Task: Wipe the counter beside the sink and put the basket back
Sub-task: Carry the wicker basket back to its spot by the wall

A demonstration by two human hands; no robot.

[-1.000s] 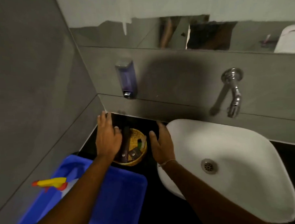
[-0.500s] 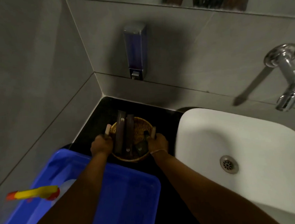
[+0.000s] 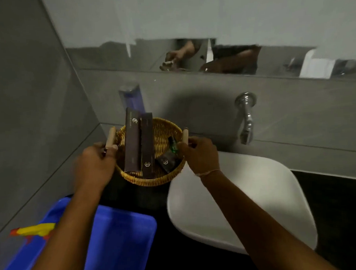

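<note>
A round wicker basket [image 3: 163, 135] with two wooden handles hangs in the air above the black counter [image 3: 147, 195], left of the white sink [image 3: 257, 192]. My left hand [image 3: 94, 165] is closed on its left handle and my right hand [image 3: 198, 154] on its right handle. Inside the basket lie two long dark boxes [image 3: 132, 145], a small dark packet [image 3: 165, 162] and a small green bottle [image 3: 173, 145]. The counter corner below the basket is mostly hidden by it.
A blue plastic tub [image 3: 120, 239] sits on the counter at the lower left, with a yellow and red spray nozzle [image 3: 34, 230] beside my left arm. A soap dispenser [image 3: 130, 96] and a chrome tap [image 3: 246, 119] are on the grey back wall, under a mirror [image 3: 292, 64].
My hands closed on the basket's two handles, and the basket has risen off the counter corner towards me. The view has tilted back up to the mirror.
</note>
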